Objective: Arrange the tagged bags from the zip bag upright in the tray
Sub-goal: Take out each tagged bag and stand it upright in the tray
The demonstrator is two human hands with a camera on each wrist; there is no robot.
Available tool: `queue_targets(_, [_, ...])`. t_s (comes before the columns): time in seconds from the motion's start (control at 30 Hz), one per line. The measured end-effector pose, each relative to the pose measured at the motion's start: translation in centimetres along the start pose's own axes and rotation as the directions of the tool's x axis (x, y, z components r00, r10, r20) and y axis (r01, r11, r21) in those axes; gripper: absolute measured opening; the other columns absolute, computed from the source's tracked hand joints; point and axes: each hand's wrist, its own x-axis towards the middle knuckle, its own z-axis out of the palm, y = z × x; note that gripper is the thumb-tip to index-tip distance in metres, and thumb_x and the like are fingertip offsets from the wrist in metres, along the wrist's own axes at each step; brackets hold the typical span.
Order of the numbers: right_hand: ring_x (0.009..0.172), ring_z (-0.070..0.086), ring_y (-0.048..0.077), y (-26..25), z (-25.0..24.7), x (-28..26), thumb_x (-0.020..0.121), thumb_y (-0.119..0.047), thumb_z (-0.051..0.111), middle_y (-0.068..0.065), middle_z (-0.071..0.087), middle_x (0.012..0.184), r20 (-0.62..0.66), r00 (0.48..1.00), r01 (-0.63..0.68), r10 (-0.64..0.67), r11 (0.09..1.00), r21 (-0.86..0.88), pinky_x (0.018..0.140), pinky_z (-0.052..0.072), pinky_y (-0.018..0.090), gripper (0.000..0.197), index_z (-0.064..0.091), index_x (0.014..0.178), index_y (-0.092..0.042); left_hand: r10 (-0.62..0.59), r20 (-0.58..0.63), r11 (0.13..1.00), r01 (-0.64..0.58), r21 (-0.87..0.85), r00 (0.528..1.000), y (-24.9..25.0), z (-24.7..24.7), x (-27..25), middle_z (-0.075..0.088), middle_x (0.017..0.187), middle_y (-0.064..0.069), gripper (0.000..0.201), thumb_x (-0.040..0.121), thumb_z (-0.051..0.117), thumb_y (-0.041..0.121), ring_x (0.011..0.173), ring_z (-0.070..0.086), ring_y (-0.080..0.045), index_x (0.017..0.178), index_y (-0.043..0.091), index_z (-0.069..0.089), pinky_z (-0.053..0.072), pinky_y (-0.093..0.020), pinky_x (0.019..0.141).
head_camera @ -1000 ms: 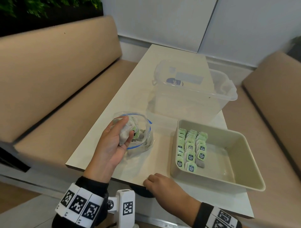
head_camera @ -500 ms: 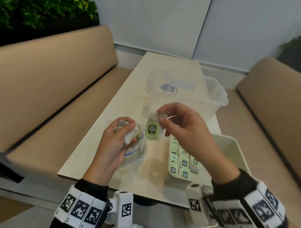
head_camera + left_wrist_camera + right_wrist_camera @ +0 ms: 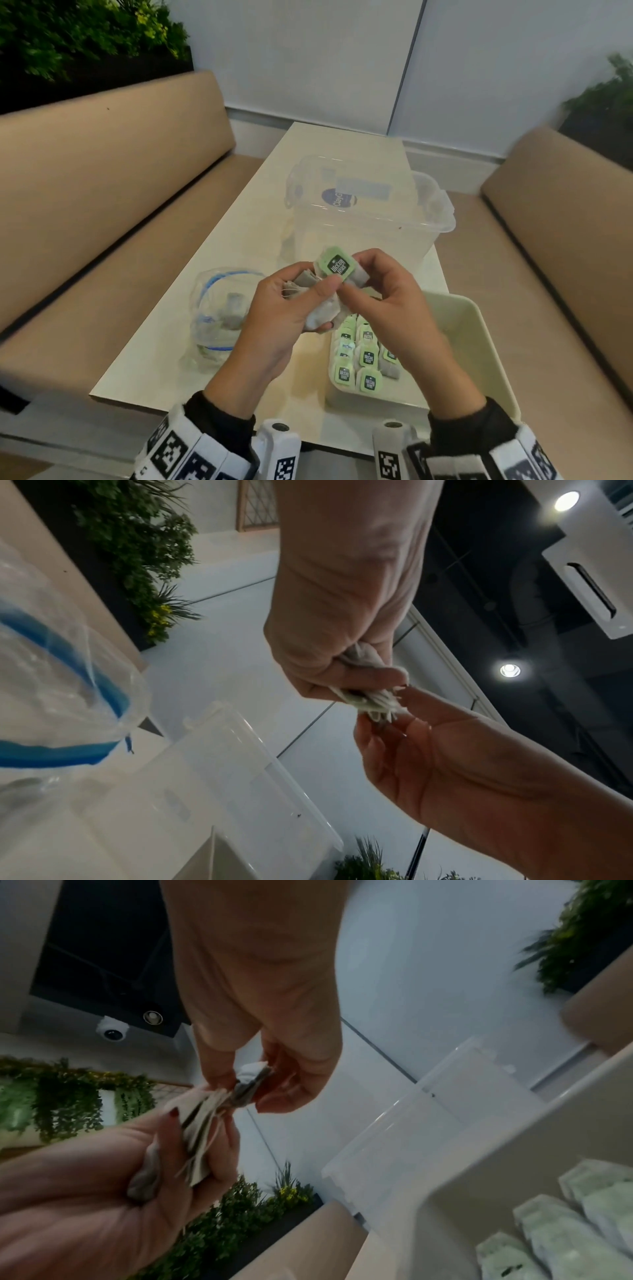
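Both hands meet above the table: left hand grips a bunch of tea bags, right hand pinches one tagged bag; tray near right, zip bag left

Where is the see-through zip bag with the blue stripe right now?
In the head view, the zip bag lies on the table, just left of the left hand and across from the tray.
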Motion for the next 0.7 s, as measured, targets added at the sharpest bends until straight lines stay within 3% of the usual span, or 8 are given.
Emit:
queue_targets(0.1, [0.087,0.063,0.027,0.2,-1.6,0.0,0.080,-0.009,0.070,0.001,0.068,0.091,0.137,0.990,-0.011,0.015,0.999,-0.030,0.074,0.054,0.043,0.029,0.058,0.102,-0.025,0.030,0.021,0.995,-0.032,0.089,0.999,0.1,0.0,0.3,0.064,0.063,-0.005,0.014,0.065,0.073,0.024,0.050,0.059,-0.015,0.071,0.013,0.070,0.047,-0.023,0.043])
queue_targets(0.2, [0.097,0.061,0.011,-0.1,-3.4,0.3,0.080,-0.022,0.073,-0.011,0.064,0.101,0.239,0.970,0.063,-0.035,0.992,-0.107,0.079,0.054,0.030,0.038,0.060,0.115,-0.032,0.098,0.103,0.915,-0.130,0.381,0.990,0.2,-0.3,0.6,0.065,0.067,-0.003,0.017,0.070,0.076,0.029,0.059,0.062,-0.014,0.073,0.014,0.071,0.052,-0.028,0.054])
queue_targets(0.3, [0.088,0.063,0.011,-0.3,-3.9,0.8,0.084,-0.021,0.067,-0.008,0.069,0.091,0.212,0.974,0.123,-0.085,0.977,-0.175,0.076,0.053,0.035,0.018,0.071,0.099,-0.031,0.132,0.138,0.820,-0.187,0.541,0.982,0.3,-0.1,0.9,0.064,0.072,0.010,0.011,0.070,0.080,0.028,0.065,0.059,-0.001,0.078,0.024,0.074,0.047,-0.016,0.057])
queue_targets(0.4, [0.076,0.064,0.013,-0.3,-4.2,1.2,0.085,-0.008,0.066,-0.004,0.070,0.080,0.155,0.981,0.134,-0.119,0.987,-0.091,0.072,0.053,0.039,0.016,0.071,0.084,-0.023,0.138,0.138,0.806,-0.192,0.560,0.981,0.3,0.0,1.0,0.065,0.077,0.017,0.033,0.060,0.085,0.028,0.073,0.058,0.004,0.090,0.037,0.074,0.045,-0.008,0.066])
queue_targets(0.5, [0.069,0.062,0.008,-0.6,-4.9,1.6,0.083,-0.001,0.065,-0.006,0.068,0.075,0.076,0.979,0.186,-0.188,0.982,0.028,0.066,0.050,0.024,0.019,0.068,0.082,-0.020,0.122,0.122,0.841,-0.167,0.514,0.985,-0.1,0.0,0.8,0.055,0.082,0.003,0.057,0.047,0.084,0.035,0.064,0.051,0.002,0.101,0.045,0.068,0.050,-0.015,0.059])
queue_targets(0.6, [0.067,0.062,0.009,-1.3,-5.4,2.0,0.082,0.003,0.064,-0.006,0.068,0.076,0.053,0.973,0.220,-0.225,0.971,0.091,0.065,0.051,0.019,0.019,0.067,0.084,-0.016,0.105,0.142,0.896,-0.156,0.415,0.984,-0.7,0.5,0.3,0.053,0.075,0.011,0.057,0.046,0.083,0.034,0.060,0.050,-0.002,0.095,0.057,0.065,0.057,-0.033,0.054])
queue_targets(0.63, [0.067,0.063,0.009,-1.4,-5.5,2.2,0.082,0.003,0.063,-0.005,0.068,0.078,0.058,0.972,0.221,-0.227,0.971,0.095,0.066,0.051,0.019,0.020,0.067,0.086,-0.016,0.105,0.140,0.917,-0.150,0.368,0.985,-0.7,0.8,0.2,0.054,0.070,0.015,0.053,0.047,0.082,0.032,0.058,0.052,-0.002,0.091,0.056,0.066,0.055,-0.032,0.049])
queue_targets(0.7, [0.071,0.066,0.012,-1.6,-5.6,2.3,0.084,0.001,0.063,-0.003,0.069,0.084,0.078,0.971,0.221,-0.226,0.973,0.069,0.070,0.053,0.020,0.022,0.068,0.091,-0.019,0.113,0.128,0.948,-0.145,0.283,0.985,-0.9,1.1,0.2,0.058,0.065,0.013,0.040,0.051,0.080,0.027,0.054,0.056,-0.007,0.087,0.042,0.072,0.049,-0.027,0.041])
